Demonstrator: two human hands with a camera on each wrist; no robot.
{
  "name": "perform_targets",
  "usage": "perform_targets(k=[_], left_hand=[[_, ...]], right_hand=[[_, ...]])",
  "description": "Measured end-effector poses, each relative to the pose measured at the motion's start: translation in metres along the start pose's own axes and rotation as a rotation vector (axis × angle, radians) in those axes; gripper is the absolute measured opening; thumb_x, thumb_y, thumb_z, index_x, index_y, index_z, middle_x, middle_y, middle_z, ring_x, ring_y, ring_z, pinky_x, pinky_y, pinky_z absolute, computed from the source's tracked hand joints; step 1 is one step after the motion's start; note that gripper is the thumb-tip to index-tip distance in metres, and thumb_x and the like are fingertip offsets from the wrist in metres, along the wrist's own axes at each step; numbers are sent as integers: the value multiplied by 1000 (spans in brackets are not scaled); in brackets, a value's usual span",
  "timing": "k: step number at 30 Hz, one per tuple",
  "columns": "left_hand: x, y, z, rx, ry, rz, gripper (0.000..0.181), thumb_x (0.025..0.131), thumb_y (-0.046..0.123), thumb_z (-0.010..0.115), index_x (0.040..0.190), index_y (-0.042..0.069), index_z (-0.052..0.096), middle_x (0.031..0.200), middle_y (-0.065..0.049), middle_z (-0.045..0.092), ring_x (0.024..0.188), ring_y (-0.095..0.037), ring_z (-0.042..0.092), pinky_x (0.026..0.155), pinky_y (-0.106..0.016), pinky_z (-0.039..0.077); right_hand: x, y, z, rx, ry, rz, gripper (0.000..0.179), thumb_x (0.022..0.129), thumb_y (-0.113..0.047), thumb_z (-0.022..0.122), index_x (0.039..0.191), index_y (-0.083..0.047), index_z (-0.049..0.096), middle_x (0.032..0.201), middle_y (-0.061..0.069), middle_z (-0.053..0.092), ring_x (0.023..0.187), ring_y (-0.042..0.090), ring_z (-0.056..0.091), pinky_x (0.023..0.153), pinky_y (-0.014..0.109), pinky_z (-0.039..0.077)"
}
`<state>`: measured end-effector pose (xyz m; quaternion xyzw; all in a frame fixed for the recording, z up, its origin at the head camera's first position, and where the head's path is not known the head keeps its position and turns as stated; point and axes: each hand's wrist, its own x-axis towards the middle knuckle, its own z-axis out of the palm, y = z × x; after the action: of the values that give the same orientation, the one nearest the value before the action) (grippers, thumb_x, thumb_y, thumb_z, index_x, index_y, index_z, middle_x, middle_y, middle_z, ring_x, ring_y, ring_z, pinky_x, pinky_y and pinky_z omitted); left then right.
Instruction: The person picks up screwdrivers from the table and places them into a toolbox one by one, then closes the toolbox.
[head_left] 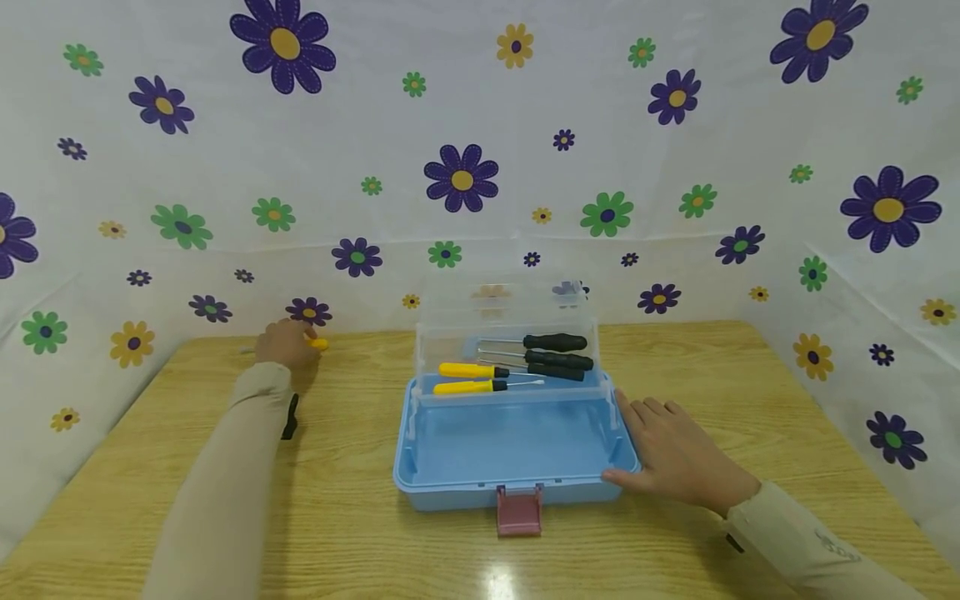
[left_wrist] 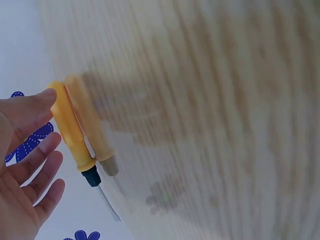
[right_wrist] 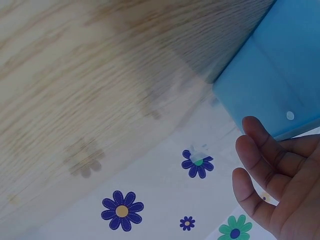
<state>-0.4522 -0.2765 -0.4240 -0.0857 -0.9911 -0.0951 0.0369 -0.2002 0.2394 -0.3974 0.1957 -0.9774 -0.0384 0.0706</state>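
The left hand (head_left: 287,343) was positioned at the far left of the surface (head_left: 337,467), near its rear edge and the flowered cloth (head_left: 337,167). A yellow-handled screwdriver (left_wrist: 70,120) was located at that hand, near the same edge. A wide stretch of surface separated this hand from the blue toolbox (head_left: 450,500); further room extended in front of the toolbox and to its right. A reddish latch (head_left: 519,512) hung from the front rim. Black-handled tools (head_left: 555,342) and two more yellow-handled screwdrivers (head_left: 468,387) were visible at the clear raised section (head_left: 438,337). The right hand (head_left: 671,446) bore against the right side, fingers apart, thumb at the front corner. The left wrist view showed the dark collar, which the head view did not: the thumb met the handle end, and three fingers stood spread away from it. Whether a hidden finger gripped the handle could not be determined. The right wrist view alone showed a pale spot (right_wrist: 290,115) on the toolbox's outer wall.
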Motion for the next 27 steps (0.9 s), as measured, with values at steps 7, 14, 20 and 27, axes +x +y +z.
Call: perform_targets(k=[7, 14, 20, 27], left_hand=[[-4, -13, -2, -34, -38, 37, 35, 82, 22, 67, 106, -2, 66, 112, -28, 63, 96, -44, 60, 81, -53, 49], [-24, -16, -14, -45, -26, 91, 29, 86, 22, 62, 100, -4, 68, 106, -27, 66, 85, -40, 63, 70, -47, 52], [-34, -23, -20, -42, -42, 76, 28, 86, 23, 62, 96, -2, 69, 103, -27, 66, 79, -35, 63, 63, -44, 51], [-39, -33, -16, -61, -30, 22, 32, 86, 25, 64, 99, -5, 67, 98, -26, 67, 79, -36, 63, 65, -45, 51]], right_hand=[[1, 0, 0, -20, 15, -16, 103, 76, -77, 50, 138, 5, 41, 121, 19, 61, 108, 31, 60, 91, 51, 48], [1, 0, 0, -14, 9, -10, 103, 75, -77, 49, 138, 4, 40, 122, 20, 61, 109, 32, 59, 91, 52, 48], [1, 0, 0, -6, 4, -2, 103, 75, -77, 49, 139, 4, 40, 123, 20, 60, 110, 33, 59, 92, 53, 47], [0, -2, 0, -7, 1, 4, 104, 76, -77, 49, 139, 4, 39, 125, 20, 59, 110, 33, 58, 92, 53, 47]])
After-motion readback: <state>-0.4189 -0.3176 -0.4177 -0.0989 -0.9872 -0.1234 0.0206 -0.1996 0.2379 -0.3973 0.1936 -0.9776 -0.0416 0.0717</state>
